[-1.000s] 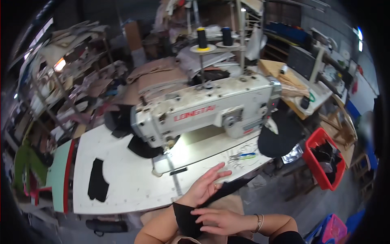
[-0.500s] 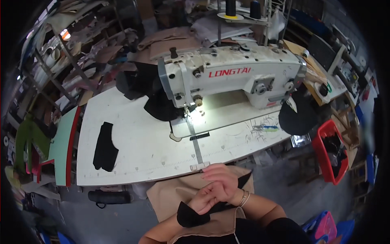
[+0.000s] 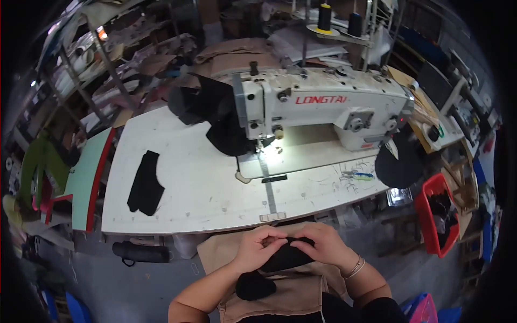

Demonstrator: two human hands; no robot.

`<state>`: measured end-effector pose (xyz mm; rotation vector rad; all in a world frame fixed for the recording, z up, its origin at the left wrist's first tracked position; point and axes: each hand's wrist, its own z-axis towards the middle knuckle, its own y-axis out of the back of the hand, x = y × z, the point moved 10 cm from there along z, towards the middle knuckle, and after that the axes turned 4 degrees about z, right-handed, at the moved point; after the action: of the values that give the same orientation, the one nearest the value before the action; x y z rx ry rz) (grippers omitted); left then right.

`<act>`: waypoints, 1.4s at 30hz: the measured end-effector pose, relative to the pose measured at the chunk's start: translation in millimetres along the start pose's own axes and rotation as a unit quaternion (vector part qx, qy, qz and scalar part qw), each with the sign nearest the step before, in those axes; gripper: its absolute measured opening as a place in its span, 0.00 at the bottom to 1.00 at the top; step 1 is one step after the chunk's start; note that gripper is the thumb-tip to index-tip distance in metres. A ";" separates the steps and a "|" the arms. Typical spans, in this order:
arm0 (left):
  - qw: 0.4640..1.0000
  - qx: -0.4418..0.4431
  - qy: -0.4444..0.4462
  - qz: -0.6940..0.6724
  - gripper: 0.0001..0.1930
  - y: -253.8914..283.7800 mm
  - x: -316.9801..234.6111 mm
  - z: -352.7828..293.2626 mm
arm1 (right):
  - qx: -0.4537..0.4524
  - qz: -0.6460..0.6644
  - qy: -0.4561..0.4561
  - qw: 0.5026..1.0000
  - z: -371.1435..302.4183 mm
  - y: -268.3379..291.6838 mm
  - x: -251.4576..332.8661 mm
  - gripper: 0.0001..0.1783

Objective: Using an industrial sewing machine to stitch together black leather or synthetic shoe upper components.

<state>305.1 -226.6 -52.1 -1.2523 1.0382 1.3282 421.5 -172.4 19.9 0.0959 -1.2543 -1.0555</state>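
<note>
Just in front of the table's near edge, my left hand (image 3: 257, 248) and my right hand (image 3: 326, 246) pinch the top edge of a black fabric piece (image 3: 287, 258) between thumbs and fingers. It hangs over the tan apron (image 3: 221, 250) on my lap. A second, rounded black piece (image 3: 254, 285) lies on the apron below my left wrist. Beyond my hands stands a white sewing machine (image 3: 318, 99), its lamp lit at the needle. Several black fabric pieces (image 3: 221, 110) are heaped at its left end. One cut black piece (image 3: 145, 184) lies flat on the white table (image 3: 186, 161).
Small snips (image 3: 358, 175) and thread scraps lie at the table's right. A red bin (image 3: 437, 215) with dark scraps stands on the right. Thread cones (image 3: 324, 19) rise behind the machine. A black cylindrical bag (image 3: 141, 252) is below the table's front left.
My hands, earlier crossed one over the other, have moved apart and now grip the black piece's top edge. The view has shifted slightly.
</note>
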 end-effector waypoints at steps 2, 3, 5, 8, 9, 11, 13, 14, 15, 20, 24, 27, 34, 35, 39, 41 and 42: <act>0.996 -0.049 -0.065 0.047 0.10 11.2 -17.5 2.1 | -0.005 -0.020 -0.015 1.000 5.6 -2.3 0.2 0.10; 0.996 -0.057 -0.069 0.024 0.08 15.3 -21.0 1.3 | -0.015 -0.011 -0.006 1.000 8.1 -4.1 3.5 0.09; 0.998 -0.034 -0.036 0.047 0.04 23.4 -28.6 6.6 | -0.011 -0.032 -0.007 0.999 13.4 -2.0 4.9 0.09; 0.976 -0.168 -0.008 0.137 0.08 116.0 -25.8 27.7 | -0.040 -0.039 -0.006 0.998 22.9 16.0 1.6 0.07; 0.943 -0.257 -0.009 0.211 0.08 168.0 -39.0 30.3 | -0.042 -0.065 -0.008 0.997 25.9 20.3 -0.4 0.07; 0.828 -0.388 -0.054 0.401 0.09 263.8 -78.9 23.2 | -0.044 -0.060 0.005 0.997 29.5 22.5 -1.9 0.06; 0.745 -0.448 -0.012 0.494 0.15 356.5 -70.6 -1.9 | -0.031 -0.039 -0.003 0.999 29.8 17.0 -3.3 0.06; 0.668 -0.460 0.018 0.585 0.18 376.3 -73.7 -5.2 | -0.035 -0.040 0.000 0.999 29.1 15.2 -3.0 0.06; 0.641 -0.457 0.121 0.605 0.21 389.5 -65.6 -3.1 | -0.028 -0.036 0.003 0.999 28.1 11.3 -3.8 0.06; 0.689 -0.377 0.208 0.583 0.34 398.6 -55.6 18.1 | -0.005 -0.052 0.019 0.998 26.2 5.6 -5.3 0.07; 0.622 -0.437 0.082 0.645 0.24 364.1 -73.2 11.3 | -0.008 -0.050 -0.005 0.999 23.1 13.0 -13.1 0.07; 0.533 -0.469 -0.066 0.701 0.18 346.9 -86.2 -2.2 | -0.020 -0.045 0.013 0.999 20.2 16.3 -11.4 0.08; 0.683 -0.456 -0.119 0.558 0.12 379.7 -126.8 -16.3 | 0.014 -0.066 0.068 0.995 25.9 22.7 8.9 0.06; 0.614 -0.436 -0.180 0.633 0.12 384.0 -136.8 -28.1 | 0.029 -0.060 0.085 0.994 27.2 17.9 14.5 0.06; 0.580 -0.445 -0.033 0.682 0.10 375.1 -133.5 -19.2 | 0.039 -0.062 0.087 0.994 33.5 10.1 17.3 0.06; 0.667 -0.369 -0.021 0.647 0.10 379.1 -114.4 -15.7 | 0.057 -0.050 0.114 0.991 39.7 -1.4 26.3 0.06; 0.748 -0.282 -0.009 0.601 0.09 372.0 -96.2 -5.2 | 0.056 -0.051 0.114 0.991 43.3 -3.5 27.1 0.06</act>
<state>-65.2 -292.6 26.6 -0.8894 1.5862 2.8037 382.9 -172.8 53.4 0.3613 -1.1098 -1.0301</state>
